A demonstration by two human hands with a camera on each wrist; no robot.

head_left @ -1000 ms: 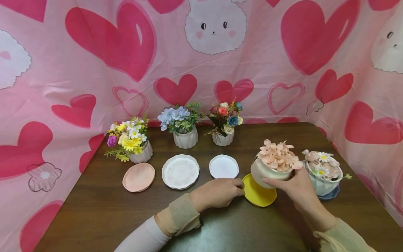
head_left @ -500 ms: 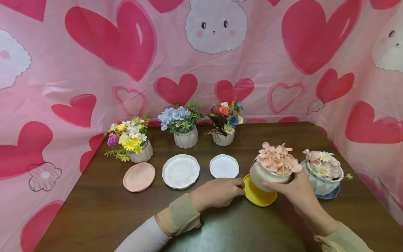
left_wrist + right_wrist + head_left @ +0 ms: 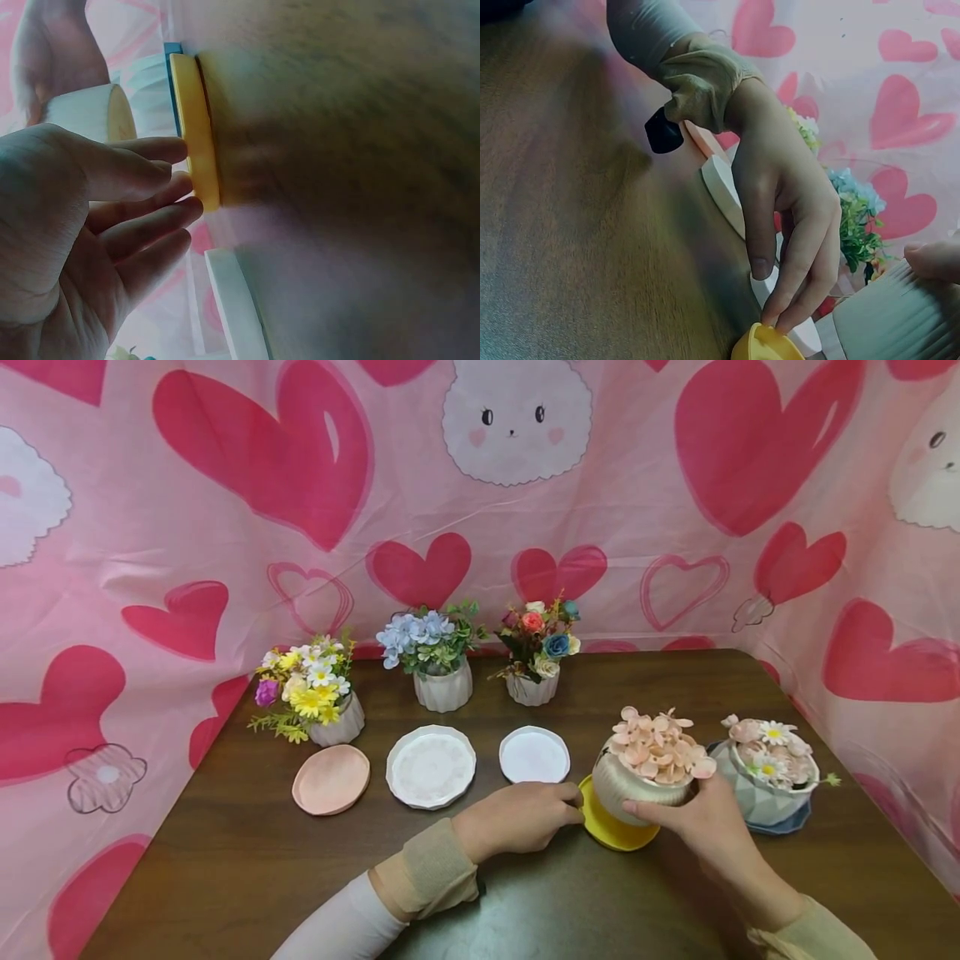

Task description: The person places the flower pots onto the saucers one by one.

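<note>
My right hand (image 3: 708,827) grips a cream ribbed flowerpot (image 3: 637,787) from its right side, thumb on the front. Peach-pink artificial flowers (image 3: 660,745) fill the pot. Below it lies a yellow saucer (image 3: 618,837), partly covered by the pot, which looks slightly tilted; I cannot tell whether its base touches the saucer. At the saucer's left edge rests my left hand (image 3: 517,818). The left wrist view shows its fairly straight fingertips against the yellow rim (image 3: 196,135). In the right wrist view, the left thumb is apart from the saucer (image 3: 769,345).
To the right, a white faceted pot (image 3: 776,793) with pale flowers stands on a blue saucer (image 3: 783,825). A pink saucer (image 3: 331,780), a large white saucer (image 3: 431,768) and a small white saucer (image 3: 534,755) lie leftward. Behind them stand potted yellow (image 3: 337,722), blue (image 3: 442,687) and mixed flowers (image 3: 532,687).
My right hand has lowered the pot and shifted it slightly left over the yellow saucer, hiding more of it. My left hand has stayed at the saucer's edge.
</note>
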